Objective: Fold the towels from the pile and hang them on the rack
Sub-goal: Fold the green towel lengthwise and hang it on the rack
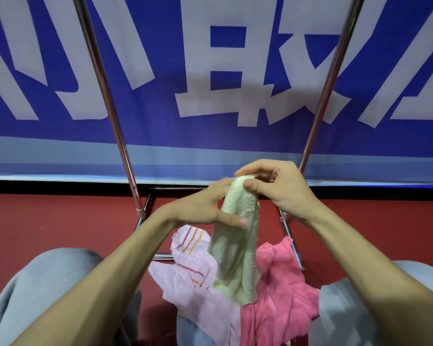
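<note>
A pale green towel (235, 245) hangs lengthwise in front of me. My right hand (280, 188) pinches its top end between thumb and fingers. My left hand (205, 208) grips it just below, thumb across the front. Its lower end drapes onto the pile between my knees: a light pink towel (198, 278) with red and orange stripes on the left, a bright pink towel (280, 290) on the right. The chrome rack stands behind, with its left pole (105, 96), right pole (333, 78) and base bars on the floor.
My knees in grey trousers (35, 295) frame the pile on both sides. The floor (60, 221) is red. A blue banner (210, 71) with large white characters covers the wall behind the rack.
</note>
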Action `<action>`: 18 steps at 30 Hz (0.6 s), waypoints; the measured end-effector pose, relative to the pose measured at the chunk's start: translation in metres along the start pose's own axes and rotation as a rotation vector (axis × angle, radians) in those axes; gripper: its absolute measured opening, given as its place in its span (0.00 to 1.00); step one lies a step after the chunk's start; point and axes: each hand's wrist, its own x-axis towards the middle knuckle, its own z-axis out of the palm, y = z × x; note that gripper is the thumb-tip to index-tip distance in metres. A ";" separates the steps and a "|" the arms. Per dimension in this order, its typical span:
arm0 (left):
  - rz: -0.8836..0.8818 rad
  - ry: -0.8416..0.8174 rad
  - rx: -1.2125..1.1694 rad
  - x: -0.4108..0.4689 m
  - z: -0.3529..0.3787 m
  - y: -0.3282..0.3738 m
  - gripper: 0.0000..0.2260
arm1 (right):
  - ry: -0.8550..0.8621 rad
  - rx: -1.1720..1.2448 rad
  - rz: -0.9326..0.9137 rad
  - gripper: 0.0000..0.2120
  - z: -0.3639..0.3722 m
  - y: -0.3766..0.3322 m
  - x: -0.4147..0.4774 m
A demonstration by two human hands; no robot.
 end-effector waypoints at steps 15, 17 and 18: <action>-0.025 0.183 -0.316 -0.001 -0.005 0.006 0.14 | 0.351 -0.281 -0.081 0.09 -0.011 0.005 0.002; -0.024 0.229 -0.165 -0.001 -0.005 0.002 0.11 | 0.347 -0.351 -0.079 0.07 -0.010 0.007 0.002; -0.024 0.265 -0.108 -0.001 -0.005 0.000 0.08 | 0.329 -0.396 -0.086 0.07 -0.009 0.008 0.003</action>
